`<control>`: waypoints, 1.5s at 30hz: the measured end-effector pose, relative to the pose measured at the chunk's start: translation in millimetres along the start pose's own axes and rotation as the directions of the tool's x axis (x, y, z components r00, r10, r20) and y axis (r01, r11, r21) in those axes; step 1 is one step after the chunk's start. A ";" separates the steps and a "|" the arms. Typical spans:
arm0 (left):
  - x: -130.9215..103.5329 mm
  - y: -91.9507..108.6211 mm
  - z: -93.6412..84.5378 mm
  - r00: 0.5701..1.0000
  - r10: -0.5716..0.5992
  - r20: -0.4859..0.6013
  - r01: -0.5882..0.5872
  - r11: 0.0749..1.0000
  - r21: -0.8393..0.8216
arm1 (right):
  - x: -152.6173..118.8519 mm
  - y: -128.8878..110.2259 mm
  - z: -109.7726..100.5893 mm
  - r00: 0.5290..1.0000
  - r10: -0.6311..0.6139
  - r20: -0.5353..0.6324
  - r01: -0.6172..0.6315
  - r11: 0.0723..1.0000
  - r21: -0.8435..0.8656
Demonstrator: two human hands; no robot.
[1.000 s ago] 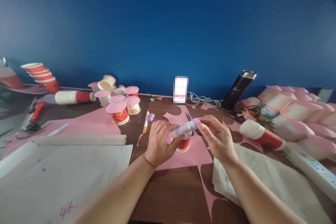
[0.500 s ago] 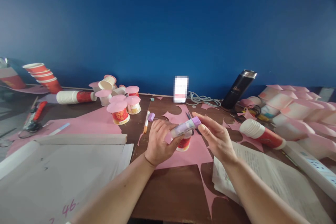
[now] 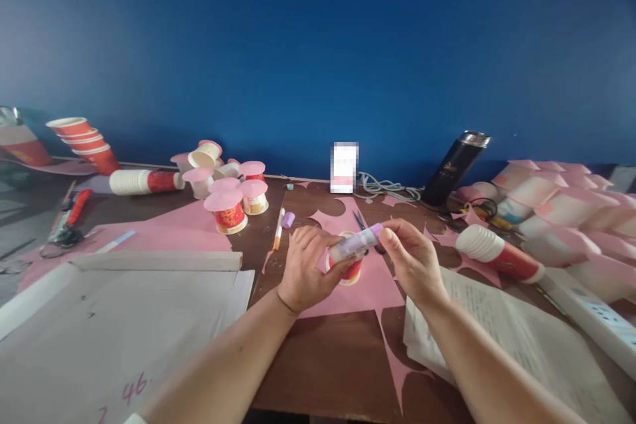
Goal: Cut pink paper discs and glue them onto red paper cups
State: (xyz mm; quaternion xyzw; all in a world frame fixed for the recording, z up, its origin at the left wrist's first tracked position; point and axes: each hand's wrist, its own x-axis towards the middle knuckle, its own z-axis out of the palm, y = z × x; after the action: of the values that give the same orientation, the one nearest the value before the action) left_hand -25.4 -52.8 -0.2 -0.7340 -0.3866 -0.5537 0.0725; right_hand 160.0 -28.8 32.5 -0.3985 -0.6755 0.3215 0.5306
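The glue stick point(image 3: 354, 244) is a slim, translucent pale-lilac tube with a printed label around its barrel and a solid purple end, held aslant in the air, with that purple end the higher and further to the right. Just beneath it, partly hidden by the tube, the paper cup point(image 3: 352, 272), red with a pale rim and some lighter print, sits upside down on the pink paper point(image 3: 380, 288), its rim against the sheet.

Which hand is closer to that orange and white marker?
The left hand is nearer, just right of the marker and gripping a purple tube. The right hand is farther off to the right, by the tube's end.
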 end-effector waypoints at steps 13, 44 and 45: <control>4.8 5.8 -5.2 1.000 -0.011 -0.028 0.010 0.998 -0.056 | -0.3 1.1 -5.4 0.996 -0.003 0.094 -0.001 0.999 0.034; -2.3 2.3 -6.2 0.962 -0.137 -0.238 0.092 0.977 -0.190 | 0.4 15.8 -0.7 0.971 0.127 0.201 -0.177 0.950 0.257; -1.7 2.3 -7.2 0.963 -0.126 -0.239 0.083 0.980 -0.183 | 0.3 16.0 -0.8 0.970 0.134 0.202 -0.184 0.949 0.255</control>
State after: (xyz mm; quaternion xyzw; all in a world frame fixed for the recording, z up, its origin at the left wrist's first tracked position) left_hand -29.5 -59.1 1.7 -0.6407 -0.3636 -0.6757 0.0277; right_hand 163.9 -20.9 19.1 -0.3440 -0.6362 0.4883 0.4883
